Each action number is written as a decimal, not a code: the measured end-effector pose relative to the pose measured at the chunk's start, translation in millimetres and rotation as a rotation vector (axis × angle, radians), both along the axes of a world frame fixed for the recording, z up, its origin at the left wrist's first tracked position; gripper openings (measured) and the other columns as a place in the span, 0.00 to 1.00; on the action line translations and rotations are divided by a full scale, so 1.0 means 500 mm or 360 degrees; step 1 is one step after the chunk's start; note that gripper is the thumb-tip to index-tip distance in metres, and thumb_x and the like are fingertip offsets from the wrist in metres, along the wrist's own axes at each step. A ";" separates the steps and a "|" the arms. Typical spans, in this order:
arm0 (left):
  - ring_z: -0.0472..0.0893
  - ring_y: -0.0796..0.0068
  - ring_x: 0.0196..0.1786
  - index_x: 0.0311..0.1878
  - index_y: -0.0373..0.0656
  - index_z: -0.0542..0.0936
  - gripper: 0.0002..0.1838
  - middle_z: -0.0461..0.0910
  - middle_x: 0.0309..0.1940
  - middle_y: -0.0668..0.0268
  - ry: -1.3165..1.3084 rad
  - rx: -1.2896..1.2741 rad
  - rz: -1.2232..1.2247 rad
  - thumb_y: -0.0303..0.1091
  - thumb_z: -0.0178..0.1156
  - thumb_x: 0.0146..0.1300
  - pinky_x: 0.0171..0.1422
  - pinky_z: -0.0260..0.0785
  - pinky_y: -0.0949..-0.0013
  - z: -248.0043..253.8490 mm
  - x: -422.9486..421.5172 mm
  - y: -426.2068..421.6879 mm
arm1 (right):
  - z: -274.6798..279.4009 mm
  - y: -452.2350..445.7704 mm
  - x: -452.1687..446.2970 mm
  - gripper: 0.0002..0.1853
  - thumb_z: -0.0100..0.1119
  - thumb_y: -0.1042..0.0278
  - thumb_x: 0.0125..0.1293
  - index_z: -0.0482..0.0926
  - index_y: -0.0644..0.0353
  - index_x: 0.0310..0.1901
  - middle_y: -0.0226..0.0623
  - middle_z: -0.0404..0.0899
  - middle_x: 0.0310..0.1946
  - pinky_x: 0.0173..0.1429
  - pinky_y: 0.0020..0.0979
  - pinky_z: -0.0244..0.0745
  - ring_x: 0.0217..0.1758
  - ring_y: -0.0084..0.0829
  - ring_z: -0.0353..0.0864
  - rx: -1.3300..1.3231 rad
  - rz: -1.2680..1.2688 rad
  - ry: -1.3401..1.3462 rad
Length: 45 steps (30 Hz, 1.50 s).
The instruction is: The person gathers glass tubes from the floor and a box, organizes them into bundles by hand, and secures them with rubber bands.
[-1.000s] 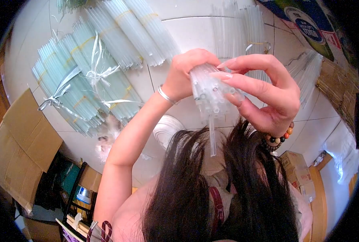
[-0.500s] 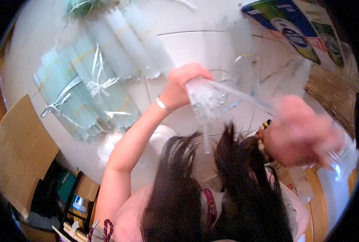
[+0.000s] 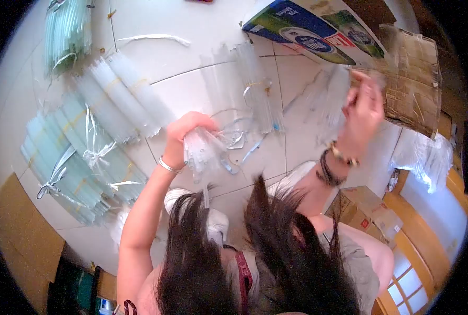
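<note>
My left hand (image 3: 192,128) is wrapped around a bundle of thin clear plastic tubes (image 3: 198,157), their ends pointing down toward my body. One tube sticks out lower than the others. My right hand (image 3: 366,105) is raised at the right, beside a flattened piece of brown cardboard (image 3: 415,84) and above loose clear tubes (image 3: 326,100) on the floor. Its fingers are partly curled and blurred, so whether anything is between them does not show. A tied bundle of clear tubes (image 3: 257,100) lies between the two hands.
Tied bundles of pale green tubes (image 3: 68,157) lie at the left, with another green bundle (image 3: 68,37) behind. A printed box (image 3: 318,34) stands at the back right. Cardboard (image 3: 23,226) leans at the lower left. A small carton (image 3: 362,210) sits at the right.
The view has shifted right. My right hand has moved from the lower right up toward the cardboard, away from the bundle. My left hand keeps its hold on the tubes.
</note>
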State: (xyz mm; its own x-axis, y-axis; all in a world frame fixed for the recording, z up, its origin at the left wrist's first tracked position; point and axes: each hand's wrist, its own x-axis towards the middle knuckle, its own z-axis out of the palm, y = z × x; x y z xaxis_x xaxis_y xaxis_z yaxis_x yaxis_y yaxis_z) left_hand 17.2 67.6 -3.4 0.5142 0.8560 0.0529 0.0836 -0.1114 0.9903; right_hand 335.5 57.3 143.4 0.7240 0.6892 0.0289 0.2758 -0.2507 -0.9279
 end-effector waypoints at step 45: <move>0.85 0.69 0.42 0.36 0.41 0.84 0.12 0.86 0.35 0.63 -0.0042 0.0036 0.0146 0.19 0.73 0.48 0.51 0.77 0.66 -0.009 -0.004 0.002 | -0.376 -0.065 0.661 0.29 0.58 0.36 0.65 0.89 0.58 0.30 0.43 0.87 0.30 0.42 0.42 0.80 0.37 0.42 0.87 -0.1955 0.0169 -0.1211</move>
